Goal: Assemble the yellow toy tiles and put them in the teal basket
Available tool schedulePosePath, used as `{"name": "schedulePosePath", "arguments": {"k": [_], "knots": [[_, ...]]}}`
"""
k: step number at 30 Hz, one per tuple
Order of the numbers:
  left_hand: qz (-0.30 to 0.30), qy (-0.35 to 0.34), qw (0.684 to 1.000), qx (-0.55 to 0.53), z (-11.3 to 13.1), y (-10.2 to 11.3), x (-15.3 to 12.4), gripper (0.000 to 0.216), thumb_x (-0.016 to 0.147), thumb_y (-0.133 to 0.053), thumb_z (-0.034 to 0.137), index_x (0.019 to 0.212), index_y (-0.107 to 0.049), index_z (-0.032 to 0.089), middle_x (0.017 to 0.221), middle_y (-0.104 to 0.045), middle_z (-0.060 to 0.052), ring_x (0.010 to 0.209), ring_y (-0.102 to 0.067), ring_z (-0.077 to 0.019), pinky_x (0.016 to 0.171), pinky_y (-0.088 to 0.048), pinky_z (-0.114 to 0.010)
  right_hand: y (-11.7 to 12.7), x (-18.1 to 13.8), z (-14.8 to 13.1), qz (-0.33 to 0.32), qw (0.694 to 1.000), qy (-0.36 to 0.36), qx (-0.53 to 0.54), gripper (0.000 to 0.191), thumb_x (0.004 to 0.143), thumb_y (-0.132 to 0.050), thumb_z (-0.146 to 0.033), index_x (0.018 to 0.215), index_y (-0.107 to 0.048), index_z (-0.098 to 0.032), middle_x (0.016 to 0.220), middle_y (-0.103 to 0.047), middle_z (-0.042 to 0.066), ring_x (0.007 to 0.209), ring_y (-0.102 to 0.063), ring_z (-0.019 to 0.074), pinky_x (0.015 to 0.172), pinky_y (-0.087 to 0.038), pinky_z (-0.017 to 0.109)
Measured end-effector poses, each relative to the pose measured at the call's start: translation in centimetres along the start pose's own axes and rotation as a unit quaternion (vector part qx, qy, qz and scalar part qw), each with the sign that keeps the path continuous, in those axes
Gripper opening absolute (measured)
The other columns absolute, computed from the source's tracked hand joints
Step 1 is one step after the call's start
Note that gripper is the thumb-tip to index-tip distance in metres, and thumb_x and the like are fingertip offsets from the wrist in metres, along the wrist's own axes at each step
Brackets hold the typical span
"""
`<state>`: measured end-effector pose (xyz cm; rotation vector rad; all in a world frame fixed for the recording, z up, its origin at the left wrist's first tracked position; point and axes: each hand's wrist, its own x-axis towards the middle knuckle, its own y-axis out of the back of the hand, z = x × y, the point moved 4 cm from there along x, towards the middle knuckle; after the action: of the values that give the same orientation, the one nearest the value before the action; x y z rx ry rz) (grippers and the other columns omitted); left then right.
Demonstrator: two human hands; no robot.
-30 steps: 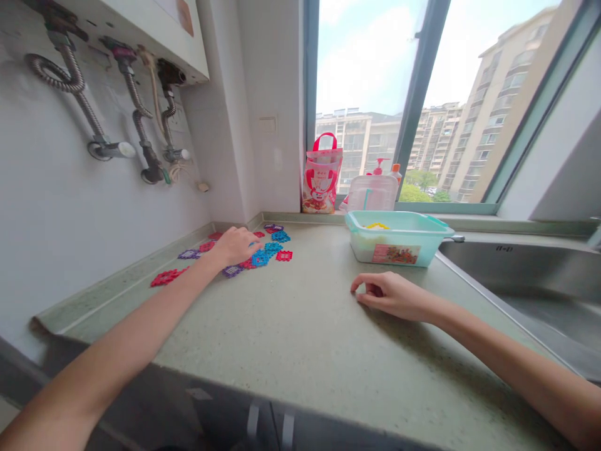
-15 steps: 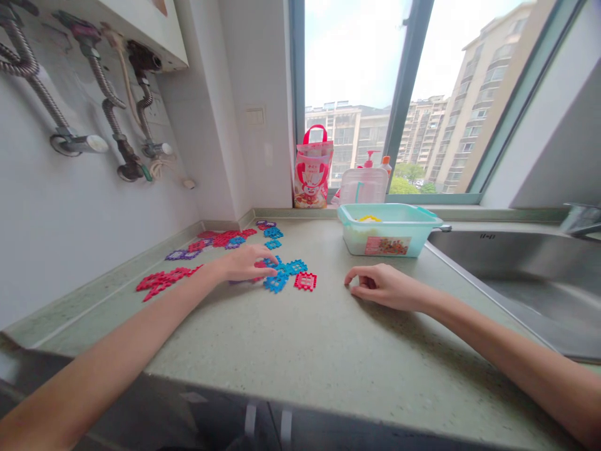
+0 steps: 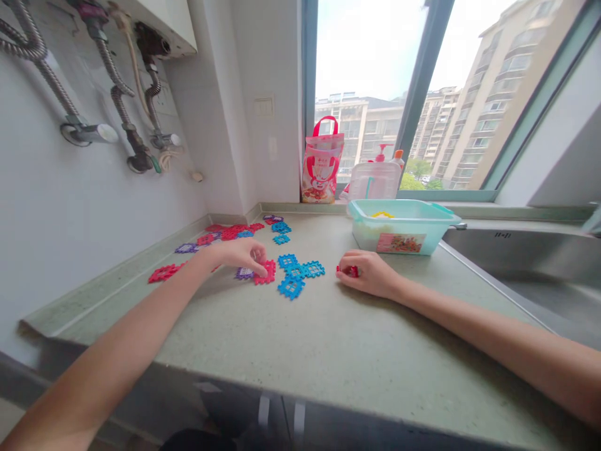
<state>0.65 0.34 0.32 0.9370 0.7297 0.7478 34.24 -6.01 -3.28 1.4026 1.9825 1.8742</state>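
My left hand [image 3: 241,254] rests on the green countertop [image 3: 300,338], fingertips pinched on a red interlocking tile [image 3: 266,272] beside a purple tile [image 3: 245,273]. Just to its right lies a cluster of three joined blue tiles [image 3: 295,275]. My right hand [image 3: 369,274] is curled around another red tile [image 3: 348,270], which shows between thumb and fingers. More red, purple and blue tiles [image 3: 225,235] lie scattered toward the back left corner.
A teal plastic tub [image 3: 401,226] stands at the back by the steel sink [image 3: 530,263]. A pink bag [image 3: 321,163], a clear container [image 3: 374,181] and pump bottles sit on the window sill. Metal hoses [image 3: 117,94] hang on the left wall.
My left hand dragged tiles from the back corner toward the middle. My right hand slid left and closed on the red tile that lay beside the blue cluster.
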Motion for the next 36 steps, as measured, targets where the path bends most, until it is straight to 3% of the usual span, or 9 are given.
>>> {"name": "schedulePosePath", "arguments": {"k": [3,7,10,13,15,21,27,32,36], "knots": [[-0.034,0.0,0.999,-0.007,-0.9,0.6,-0.5,0.054,0.064,-0.09,0.06,0.103,-0.076,0.025,0.105,-0.078,-0.004,0.097,-0.07,-0.0241,0.076,-0.051,-0.029,-0.6,1.4,2.2,0.02,0.999,-0.043,-0.017,0.034,0.105,-0.057,-0.039,0.087,-0.079,-0.021,0.096,-0.078,0.009,0.084,-0.071,0.0212,0.081,-0.057,0.037],[-0.049,0.037,0.998,0.026,-3.8,2.6,-2.0,0.061,0.06,-0.092,0.051,0.115,-0.077,0.027,0.118,-0.078,-0.004,0.107,-0.07,-0.0259,0.082,-0.055,-0.029,-1.2,2.2,1.5,0.002,0.999,0.03,0.015,0.034,0.108,-0.055,-0.042,0.13,-0.075,-0.027,0.137,-0.072,0.009,0.129,-0.065,0.0283,0.112,-0.05,0.05],[0.071,0.066,0.994,0.057,-6.5,4.6,-2.4,0.056,0.074,-0.084,0.052,0.12,-0.075,0.023,0.119,-0.079,-0.006,0.104,-0.071,-0.0251,0.088,-0.055,-0.031,-1.2,1.9,1.0,-0.009,0.999,0.033,0.02,0.035,0.107,-0.056,-0.043,0.132,-0.074,-0.027,0.136,-0.072,0.011,0.128,-0.065,0.0299,0.113,-0.05,0.053],[0.243,0.093,0.952,0.159,-8.4,5.6,-1.8,0.042,0.095,-0.062,0.047,0.122,-0.075,0.018,0.121,-0.078,-0.011,0.107,-0.07,-0.0272,0.098,-0.053,-0.039,-1.4,1.6,1.2,-0.029,0.999,0.021,0.026,0.033,0.105,-0.058,-0.04,0.129,-0.076,-0.024,0.132,-0.074,0.012,0.125,-0.067,0.0304,0.111,-0.052,0.053],[0.281,0.1,0.927,0.226,-9.1,5.0,-0.8,0.042,0.1,-0.053,0.042,0.129,-0.074,0.019,0.133,-0.074,-0.012,0.121,-0.067,-0.0309,0.108,-0.049,-0.044,-1.5,1.6,1.4,-0.037,0.999,0.014,0.024,0.032,0.104,-0.059,-0.036,0.128,-0.076,-0.024,0.131,-0.074,0.012,0.124,-0.067,0.0306,0.11,-0.053,0.053],[0.198,0.016,0.948,0.25,-7.9,2.1,1.5,0.046,0.1,-0.048,0.04,0.139,-0.072,0.031,0.158,-0.057,-0.004,0.152,-0.044,-0.0274,0.128,-0.029,-0.046,-1.6,1.4,1.5,-0.048,0.999,0.012,0.016,0.032,0.103,-0.057,-0.028,0.129,-0.076,-0.023,0.134,-0.072,0.013,0.125,-0.067,0.0306,0.11,-0.053,0.051],[0.208,-0.093,0.962,0.148,-4.5,2.8,0.6,0.045,0.099,-0.046,0.032,0.131,-0.076,0.028,0.158,-0.057,-0.001,0.145,-0.051,-0.0245,0.126,-0.037,-0.04,-1.6,0.9,1.8,-0.051,0.999,0.006,0.016,0.033,0.103,-0.056,-0.026,0.13,-0.074,-0.023,0.136,-0.071,0.013,0.123,-0.068,0.0297,0.11,-0.053,0.051],[0.377,0.135,0.889,0.22,-10.4,8.0,-3.4,0.048,0.096,-0.042,0.026,0.129,-0.076,0.02,0.134,-0.074,-0.008,0.126,-0.065,-0.0285,0.116,-0.047,-0.04,-1.8,0.9,2.1,-0.05,0.998,0.008,0.025,0.033,0.102,-0.057,-0.028,0.13,-0.074,-0.025,0.134,-0.072,0.011,0.122,-0.068,0.0292,0.112,-0.052,0.052],[0.352,0.269,0.871,0.214,-15.1,8.6,-5.3,0.046,0.097,-0.046,0.035,0.13,-0.076,0.022,0.133,-0.075,-0.009,0.12,-0.069,-0.0306,0.107,-0.051,-0.038,-1.9,0.8,2.2,-0.052,0.998,0.008,0.023,0.033,0.102,-0.056,-0.027,0.129,-0.075,-0.024,0.133,-0.073,0.012,0.121,-0.068,0.0297,0.111,-0.052,0.052]]}}
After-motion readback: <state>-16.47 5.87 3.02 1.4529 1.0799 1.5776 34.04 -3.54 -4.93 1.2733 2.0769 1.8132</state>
